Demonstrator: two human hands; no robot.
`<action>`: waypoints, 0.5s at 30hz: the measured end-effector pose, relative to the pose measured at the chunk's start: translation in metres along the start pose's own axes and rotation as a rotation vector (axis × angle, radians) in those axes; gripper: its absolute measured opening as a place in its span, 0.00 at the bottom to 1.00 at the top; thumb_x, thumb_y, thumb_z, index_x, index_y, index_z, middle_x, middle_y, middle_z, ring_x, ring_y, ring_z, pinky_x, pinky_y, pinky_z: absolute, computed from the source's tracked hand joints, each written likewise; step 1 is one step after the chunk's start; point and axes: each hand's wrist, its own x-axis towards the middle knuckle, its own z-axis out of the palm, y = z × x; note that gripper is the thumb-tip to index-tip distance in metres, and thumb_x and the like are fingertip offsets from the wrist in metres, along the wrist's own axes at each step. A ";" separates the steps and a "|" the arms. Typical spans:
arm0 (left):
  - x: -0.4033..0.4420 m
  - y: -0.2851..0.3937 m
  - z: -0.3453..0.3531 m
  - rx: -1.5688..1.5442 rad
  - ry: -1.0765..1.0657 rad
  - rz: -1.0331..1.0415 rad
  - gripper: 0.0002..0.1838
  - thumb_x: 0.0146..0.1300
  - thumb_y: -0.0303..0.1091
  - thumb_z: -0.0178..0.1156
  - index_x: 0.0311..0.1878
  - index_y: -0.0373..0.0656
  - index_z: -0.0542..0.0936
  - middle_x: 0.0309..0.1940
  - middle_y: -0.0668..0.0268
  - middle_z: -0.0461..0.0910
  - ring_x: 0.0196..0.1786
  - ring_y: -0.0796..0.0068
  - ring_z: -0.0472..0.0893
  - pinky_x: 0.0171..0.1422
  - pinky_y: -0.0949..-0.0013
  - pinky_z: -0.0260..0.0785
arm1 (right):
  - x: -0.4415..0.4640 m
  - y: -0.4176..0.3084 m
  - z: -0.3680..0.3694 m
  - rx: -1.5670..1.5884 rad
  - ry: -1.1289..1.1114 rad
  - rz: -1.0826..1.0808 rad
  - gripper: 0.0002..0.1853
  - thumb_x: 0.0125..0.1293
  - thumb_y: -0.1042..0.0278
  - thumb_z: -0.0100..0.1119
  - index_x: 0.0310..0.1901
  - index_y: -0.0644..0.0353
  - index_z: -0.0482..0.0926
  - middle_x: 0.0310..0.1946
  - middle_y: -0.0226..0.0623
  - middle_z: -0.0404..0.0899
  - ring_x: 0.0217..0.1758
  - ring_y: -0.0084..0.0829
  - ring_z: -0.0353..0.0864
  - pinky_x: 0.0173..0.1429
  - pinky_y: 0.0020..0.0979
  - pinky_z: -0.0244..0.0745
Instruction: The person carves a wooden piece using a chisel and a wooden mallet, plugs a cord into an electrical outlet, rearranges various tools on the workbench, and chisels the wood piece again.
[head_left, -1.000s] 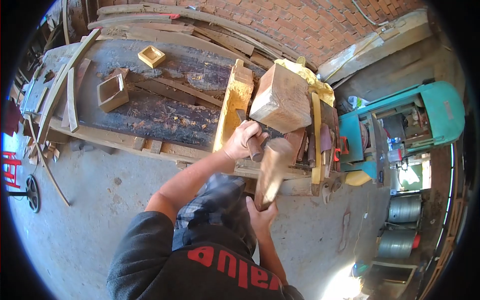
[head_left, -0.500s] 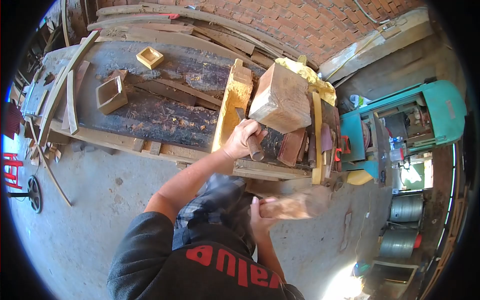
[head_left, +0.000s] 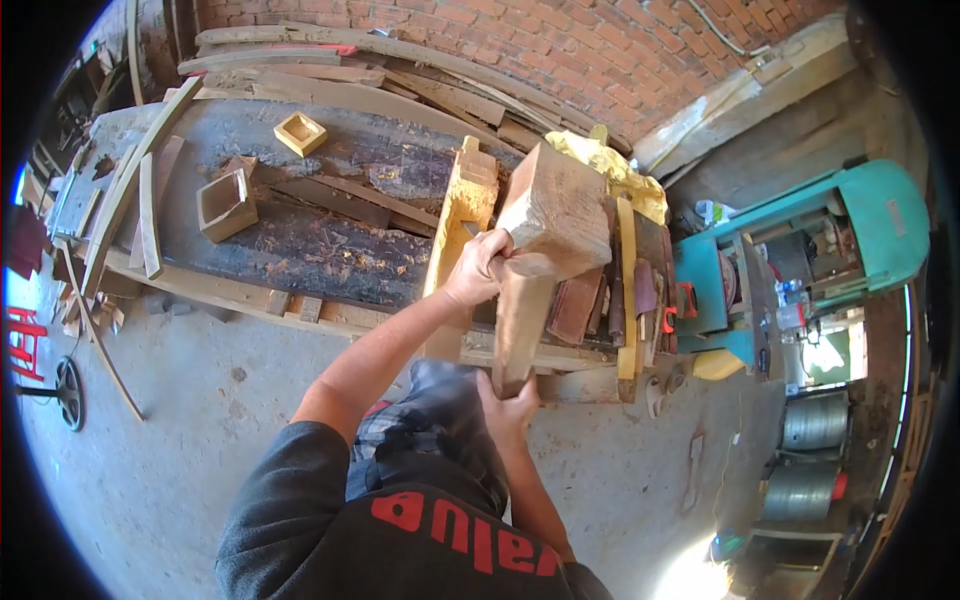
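My left hand [head_left: 480, 268] is wrapped round a chisel [head_left: 471, 229], its blade tip at the hollowed yellow timber [head_left: 470, 185] on the bench. Most of the chisel's handle is hidden behind a wooden mallet [head_left: 522, 322]. Gripped low in my right hand [head_left: 508, 407], that mallet stands with its head up beside my left hand, over the chisel's handle end; whether they touch I cannot tell. Close behind both hands sits a big squared wooden block [head_left: 553, 205].
The dark, rough workbench [head_left: 340, 265] carries a small yellow wooden box [head_left: 300, 133], a larger open box [head_left: 226, 205] and long strips [head_left: 130, 185]. Scrap boards [head_left: 578, 300] and a red-handled tool [head_left: 686, 300] lie at right, near a teal machine [head_left: 880, 230]. A brick wall [head_left: 560, 60] stands behind.
The mallet has swung from low at the right up and left to the chisel, turning from sideways to upright. My left hand stays on the chisel, nearly in place.
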 end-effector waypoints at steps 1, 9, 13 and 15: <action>0.001 0.003 -0.002 0.004 0.004 -0.004 0.16 0.59 0.28 0.68 0.29 0.43 0.67 0.21 0.59 0.70 0.24 0.59 0.70 0.30 0.62 0.65 | -0.003 -0.012 -0.003 0.086 0.083 -0.076 0.20 0.54 0.68 0.73 0.45 0.67 0.77 0.33 0.43 0.83 0.36 0.34 0.84 0.43 0.35 0.77; -0.011 0.004 -0.008 0.047 -0.123 0.039 0.13 0.55 0.34 0.67 0.34 0.41 0.71 0.30 0.56 0.75 0.37 0.53 0.77 0.42 0.58 0.70 | 0.000 0.003 0.004 0.077 0.024 -0.032 0.20 0.56 0.65 0.72 0.45 0.67 0.76 0.35 0.47 0.83 0.38 0.37 0.84 0.45 0.34 0.77; 0.011 0.015 -0.007 -0.034 0.004 0.059 0.14 0.51 0.20 0.67 0.29 0.41 0.69 0.26 0.61 0.71 0.30 0.60 0.74 0.34 0.64 0.68 | -0.027 0.002 -0.020 0.293 0.091 0.025 0.21 0.54 0.67 0.74 0.44 0.68 0.75 0.30 0.35 0.80 0.33 0.29 0.79 0.43 0.32 0.75; 0.008 0.027 -0.007 -0.032 -0.029 0.188 0.14 0.52 0.20 0.67 0.28 0.42 0.68 0.25 0.61 0.70 0.29 0.60 0.73 0.34 0.63 0.67 | -0.041 0.012 -0.046 0.182 0.005 -0.123 0.24 0.56 0.70 0.71 0.50 0.69 0.70 0.33 0.36 0.78 0.31 0.27 0.78 0.42 0.31 0.76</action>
